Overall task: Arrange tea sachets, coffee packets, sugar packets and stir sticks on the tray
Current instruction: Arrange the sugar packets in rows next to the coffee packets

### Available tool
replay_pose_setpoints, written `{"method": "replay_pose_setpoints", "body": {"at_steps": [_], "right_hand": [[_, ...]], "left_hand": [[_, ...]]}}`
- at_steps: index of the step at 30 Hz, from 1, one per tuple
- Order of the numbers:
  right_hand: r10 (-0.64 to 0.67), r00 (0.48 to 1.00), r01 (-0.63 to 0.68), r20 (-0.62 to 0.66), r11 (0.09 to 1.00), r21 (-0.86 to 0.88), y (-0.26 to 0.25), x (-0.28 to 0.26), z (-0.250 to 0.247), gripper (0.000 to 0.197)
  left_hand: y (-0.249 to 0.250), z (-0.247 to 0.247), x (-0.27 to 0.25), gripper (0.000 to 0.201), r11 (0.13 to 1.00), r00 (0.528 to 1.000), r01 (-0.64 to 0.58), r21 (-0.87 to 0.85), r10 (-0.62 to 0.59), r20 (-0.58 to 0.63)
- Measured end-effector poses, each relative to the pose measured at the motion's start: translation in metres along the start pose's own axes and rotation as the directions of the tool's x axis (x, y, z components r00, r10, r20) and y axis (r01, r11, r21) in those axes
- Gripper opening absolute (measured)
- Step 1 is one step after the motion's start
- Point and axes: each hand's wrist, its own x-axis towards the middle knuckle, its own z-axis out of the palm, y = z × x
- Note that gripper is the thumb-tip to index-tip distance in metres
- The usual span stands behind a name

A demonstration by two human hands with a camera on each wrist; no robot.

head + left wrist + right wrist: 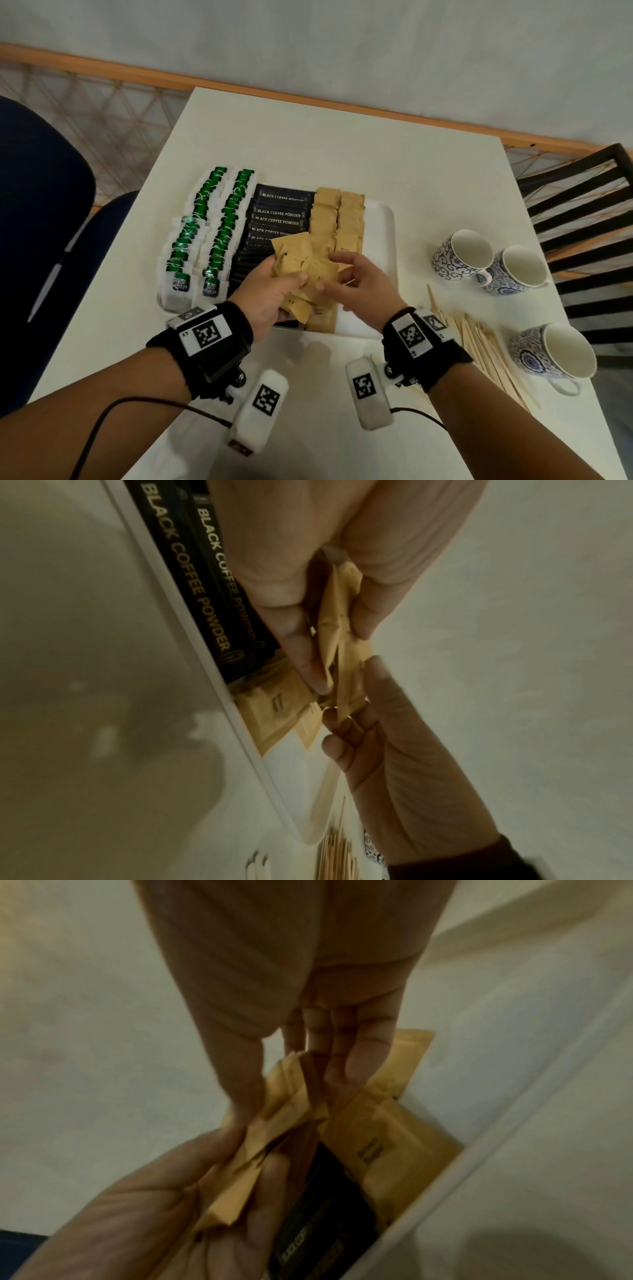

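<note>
Cups (469, 255) and stir sticks (486, 346) are seen on the bench (342, 144) right of the tray (380, 222), where tea sachets (212, 233), coffee packets (277, 214) and sugar packets (337, 219) are laid in rows. A loose sugar bunch (298, 260) is gripped over the tray by the left hand (270, 294), one packet pinched by the right hand (359, 284). Finger curl round the paper is shown only by the wrist views. Near rows are hidden by both hands.

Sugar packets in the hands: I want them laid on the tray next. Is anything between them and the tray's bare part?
Nothing visible. The left hand and right hand hold the sugar packets just above the tray, whose bare strip lies right of the sugar rows.
</note>
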Motion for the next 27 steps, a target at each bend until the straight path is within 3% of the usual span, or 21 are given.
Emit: {"method": "replay_pose_setpoints", "body": {"at_steps": [3, 11, 14, 23, 25, 27], "right_hand": [[0.042, 0.998, -0.047, 0.041, 0.991, 0.129, -0.001, -0.003, 0.002, 0.057], [0.066, 0.998, -0.062, -0.010, 0.970, 0.235, 0.005, -0.006, -0.015, 0.025], [0.086, 0.996, -0.093, 0.040, 0.963, 0.253, 0.005, -0.007, -0.017, 0.018], [0.116, 0.991, -0.130, 0.063, 0.926, 0.354, 0.004, -0.007, -0.007, 0.022], [0.103, 0.994, -0.111, 0.040, 0.930, 0.350, 0.005, -0.008, -0.006, 0.019], [0.081, 0.995, -0.053, -0.062, 0.928, 0.369, 0.004, -0.009, -0.008, 0.015]], "left_hand": [[0.000, 0.003, -0.002, 0.026, 1.000, 1.000, 0.000, -0.016, 0.000, 0.005], [0.001, -0.005, -0.001, 0.021, 0.999, 0.999, -0.003, -0.051, 0.000, -0.055], [0.000, -0.007, 0.000, 0.026, 0.999, 0.999, 0.011, -0.052, -0.013, -0.048], [-0.005, -0.005, 0.006, 0.040, 1.000, 1.000, 0.006, -0.025, -0.007, -0.019], [-0.006, -0.007, 0.009, 0.040, 1.000, 0.999, -0.003, -0.006, 0.002, -0.040], [-0.006, -0.009, 0.011, 0.036, 1.000, 0.998, -0.009, -0.008, 0.008, -0.056]]}}
